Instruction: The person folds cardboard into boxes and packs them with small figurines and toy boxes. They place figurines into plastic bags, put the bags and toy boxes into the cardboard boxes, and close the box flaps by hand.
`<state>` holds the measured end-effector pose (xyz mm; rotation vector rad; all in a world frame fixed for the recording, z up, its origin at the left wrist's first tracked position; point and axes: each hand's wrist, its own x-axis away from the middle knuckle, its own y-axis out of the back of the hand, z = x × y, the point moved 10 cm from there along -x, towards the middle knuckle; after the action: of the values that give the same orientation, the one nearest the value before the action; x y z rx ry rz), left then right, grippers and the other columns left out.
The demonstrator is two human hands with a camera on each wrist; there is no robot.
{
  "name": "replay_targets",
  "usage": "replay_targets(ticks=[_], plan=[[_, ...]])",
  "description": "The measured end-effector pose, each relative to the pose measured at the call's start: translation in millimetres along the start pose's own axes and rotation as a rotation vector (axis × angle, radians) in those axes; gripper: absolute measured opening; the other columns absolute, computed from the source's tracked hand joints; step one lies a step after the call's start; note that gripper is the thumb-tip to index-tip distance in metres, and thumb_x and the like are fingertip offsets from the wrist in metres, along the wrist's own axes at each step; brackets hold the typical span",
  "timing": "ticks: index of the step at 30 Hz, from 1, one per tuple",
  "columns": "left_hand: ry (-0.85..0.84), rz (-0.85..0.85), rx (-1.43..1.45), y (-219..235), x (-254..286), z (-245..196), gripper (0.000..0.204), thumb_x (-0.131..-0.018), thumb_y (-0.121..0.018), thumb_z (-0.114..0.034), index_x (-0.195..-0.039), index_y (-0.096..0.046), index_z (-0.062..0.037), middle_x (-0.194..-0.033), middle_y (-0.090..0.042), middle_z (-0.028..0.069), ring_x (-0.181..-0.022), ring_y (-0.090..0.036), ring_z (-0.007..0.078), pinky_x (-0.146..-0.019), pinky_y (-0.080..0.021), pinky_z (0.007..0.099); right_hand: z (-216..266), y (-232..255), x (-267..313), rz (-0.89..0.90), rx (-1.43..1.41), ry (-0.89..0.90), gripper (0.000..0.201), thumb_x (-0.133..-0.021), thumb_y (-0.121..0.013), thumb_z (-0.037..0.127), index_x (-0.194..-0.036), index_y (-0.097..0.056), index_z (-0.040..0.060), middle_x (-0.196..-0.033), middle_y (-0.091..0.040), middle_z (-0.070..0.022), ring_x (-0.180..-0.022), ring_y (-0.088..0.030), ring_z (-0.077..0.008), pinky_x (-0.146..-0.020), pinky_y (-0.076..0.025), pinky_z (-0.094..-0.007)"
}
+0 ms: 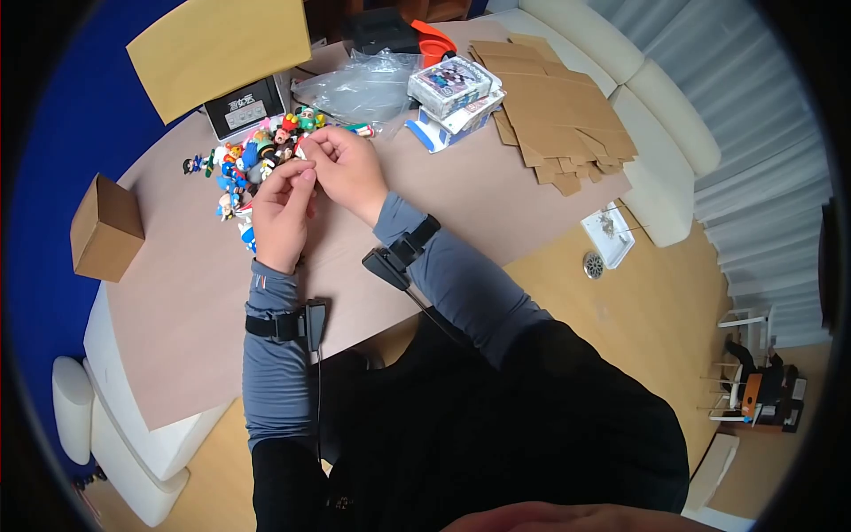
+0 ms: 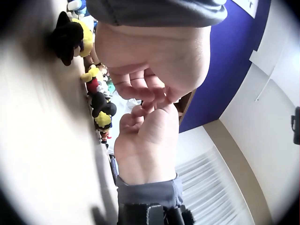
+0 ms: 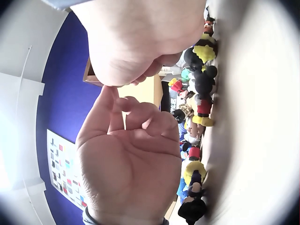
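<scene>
My left hand point(image 1: 282, 222) and right hand point(image 1: 350, 173) meet over the table, fingertips together and fingers curled. Thumbs and forefingers pinch a small thing between them, mostly hidden by the fingers; I cannot tell what it is. Just beyond the hands lies a crowded group of small colourful cartoon figures point(image 1: 232, 168). In the right wrist view, a black mouse figure point(image 3: 204, 89) with red shorts and yellow shoes stands among them. The left wrist view shows a black-and-yellow figure point(image 2: 70, 38) close beside the left hand.
A black box point(image 1: 245, 111) under a yellow sheet point(image 1: 222, 53) stands behind the figures. Clear plastic bags point(image 1: 363, 89), stacked printed boxes point(image 1: 452, 86) and flattened cardboard point(image 1: 558, 106) lie to the right. A brown carton point(image 1: 108, 229) sits at the left table edge.
</scene>
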<state>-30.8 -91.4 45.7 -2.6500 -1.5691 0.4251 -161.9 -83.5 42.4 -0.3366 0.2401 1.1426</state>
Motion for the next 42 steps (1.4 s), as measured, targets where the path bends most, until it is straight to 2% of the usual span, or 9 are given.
replay_targets(ticks=[13, 15, 17, 20, 22, 23, 26, 36, 42], plan=[[-0.021, -0.096, -0.129, 34.8, -6.4, 28.6, 0.018, -0.101, -0.067, -0.017, -0.103, -0.071, -0.0001, -0.082, -0.064, -0.0043, -0.076, -0.054, 0.0027, -0.070, -0.044, 0.0186, 70.5, 61.5, 14.1, -0.115, 0.137, 0.182, 0.007, -0.092, -0.071, 0.006, -0.096, -0.071, -0.0004, -0.078, -0.067, -0.0016, -0.069, -0.059, -0.0052, -0.062, -0.049, -0.0222], [-0.034, -0.107, -0.164, 33.4, -6.8, 26.5, 0.018, -0.101, -0.067, -0.018, -0.102, -0.071, -0.0005, -0.079, -0.060, -0.0064, -0.072, -0.049, 0.0017, -0.065, -0.040, 0.0186, 122.9, 82.5, 26.2, -0.128, 0.662, 0.450, 0.008, -0.088, -0.074, 0.007, -0.094, -0.072, 0.0018, -0.079, -0.067, -0.0058, -0.073, -0.064, -0.0144, -0.067, -0.051, -0.0272], [-0.037, -0.100, -0.154, 32.8, -8.7, 30.7, 0.017, -0.101, -0.067, -0.018, -0.101, -0.071, -0.0007, -0.077, -0.057, -0.0075, -0.070, -0.047, 0.0012, -0.062, -0.038, 0.0188, 137.9, 121.8, 27.4, -0.183, 0.921, 0.486, 0.008, -0.084, -0.075, 0.009, -0.090, -0.073, 0.0032, -0.081, -0.068, -0.0092, -0.079, -0.067, -0.0251, -0.074, -0.053, -0.0350], [-0.049, -0.096, -0.174, 31.1, -8.6, 29.4, 0.017, -0.100, -0.068, -0.018, -0.099, -0.071, -0.0011, -0.075, -0.054, -0.0093, -0.067, -0.042, 0.0005, -0.059, -0.034, 0.0191, 145.0, 195.3, 32.4, -0.245, 1.090, 0.465, 0.026, -0.085, -0.077, 0.023, -0.100, -0.072, 0.0019, -0.100, -0.068, -0.0138, -0.095, -0.065, -0.0271, -0.084, -0.052, -0.0370], [-0.059, -0.090, -0.199, 29.3, -8.6, 28.8, 0.017, -0.100, -0.068, -0.018, -0.099, -0.071, -0.0013, -0.074, -0.052, -0.0098, -0.067, -0.041, 0.0002, -0.058, -0.033, 0.0192, 139.9, 253.9, 39.6, -0.441, 1.520, 0.130, 0.066, -0.079, -0.081, 0.046, -0.128, -0.064, 0.0042, -0.128, -0.060, -0.0208, -0.122, -0.057, -0.0356, -0.103, -0.047, -0.0434], [-0.065, -0.085, -0.203, 30.2, -9.2, 29.6, 0.017, -0.100, -0.068, -0.018, -0.099, -0.071, -0.0013, -0.074, -0.053, -0.0098, -0.067, -0.041, 0.0001, -0.058, -0.033, 0.0191, 144.0, 267.9, 43.2, -0.447, 1.521, 0.128, 0.066, -0.079, -0.081, 0.046, -0.128, -0.064, 0.0042, -0.128, -0.060, -0.0208, -0.122, -0.057, -0.0356, -0.103, -0.047, -0.0434], [-0.064, -0.076, -0.197, 29.3, -9.2, 30.9, 0.017, -0.100, -0.068, -0.018, -0.099, -0.071, -0.0014, -0.074, -0.053, -0.0097, -0.067, -0.041, 0.0002, -0.059, -0.034, 0.0191, 114.8, 330.6, 55.3, -0.459, 1.579, -0.503, 0.121, -0.068, -0.082, 0.067, -0.159, -0.030, 0.0083, -0.156, -0.036, -0.0251, -0.141, -0.040, -0.0456, -0.116, -0.037, -0.0473], [-0.028, -0.091, -0.232, 33.9, -5.7, 29.7, 0.017, -0.100, -0.068, -0.018, -0.100, -0.071, -0.0004, -0.078, -0.059, -0.0079, -0.071, -0.046, 0.0011, -0.063, -0.037, 0.0190, 101.1, 333.0, 47.9, -0.449, 1.711, -0.500, 0.107, -0.065, -0.081, 0.060, -0.155, -0.041, 0.0174, -0.147, -0.044, -0.0213, -0.131, -0.046, -0.0451, -0.114, -0.035, -0.0486], [-0.043, -0.096, -0.229, 31.8, -5.4, 26.3, 0.017, -0.100, -0.068, -0.017, -0.100, -0.071, -0.0003, -0.078, -0.058, -0.0079, -0.071, -0.046, 0.0014, -0.062, -0.037, 0.0193, 124.6, 328.0, 42.9, -0.446, 1.708, -0.160, 0.075, -0.070, -0.079, 0.050, -0.135, -0.064, 0.0157, -0.134, -0.052, -0.0171, -0.119, -0.052, -0.0411, -0.108, -0.042, -0.0463]])
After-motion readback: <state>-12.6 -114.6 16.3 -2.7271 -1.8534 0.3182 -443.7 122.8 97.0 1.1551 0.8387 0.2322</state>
